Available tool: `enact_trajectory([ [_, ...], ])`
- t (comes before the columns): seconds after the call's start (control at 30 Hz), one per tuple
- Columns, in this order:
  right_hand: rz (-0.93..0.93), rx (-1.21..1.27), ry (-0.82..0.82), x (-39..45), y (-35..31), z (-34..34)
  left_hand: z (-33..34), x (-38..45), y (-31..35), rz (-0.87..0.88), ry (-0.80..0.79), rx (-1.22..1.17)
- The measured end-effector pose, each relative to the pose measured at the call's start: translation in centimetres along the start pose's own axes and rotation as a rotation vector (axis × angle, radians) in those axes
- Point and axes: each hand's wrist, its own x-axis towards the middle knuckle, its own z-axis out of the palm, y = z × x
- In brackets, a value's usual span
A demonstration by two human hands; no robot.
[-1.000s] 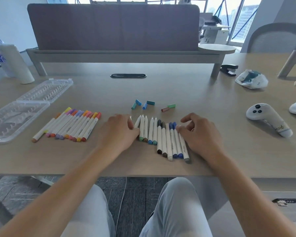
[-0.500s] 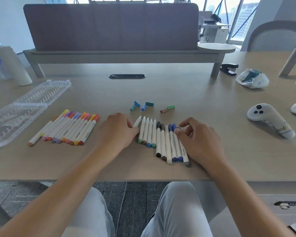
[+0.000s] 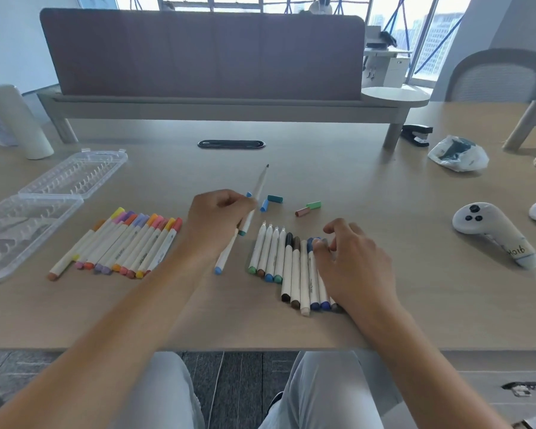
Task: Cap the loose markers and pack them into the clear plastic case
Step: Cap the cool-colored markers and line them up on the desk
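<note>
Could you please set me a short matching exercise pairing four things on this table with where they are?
Things:
1. clear plastic case
2. loose caps
3. uncapped marker
4. black stapler

Places:
A. gripped in the left hand
B. far right, by the divider's leg
C. open at the far left
D. on the table beyond the middle row of markers

Pairs: 1-C, 2-D, 3-A, 4-B

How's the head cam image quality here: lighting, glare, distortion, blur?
Head view: daylight from the back windows, which are blown out; soft shadows under the hands; the light wooden table's edges bow from wide-angle distortion; the clear plastic case shows mild sheen, ribs still readable; the left hand and its white uncapped marker look slightly soft; the right hand is sharp.
</note>
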Motion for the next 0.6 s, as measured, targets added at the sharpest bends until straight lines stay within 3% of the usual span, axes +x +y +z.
enact_trajectory([
  [0.3, -0.037, -0.030, -0.037, 2.9, -2.9, 0.3, -0.3, 3.4, -0.8, -0.326, -0.187, -0.514],
  [0.6, -0.195, -0.050, -0.153, 13.6, -4.3, 2.9, -0.3, 7.6, -1.1, -0.292, -0.238, -0.591],
])
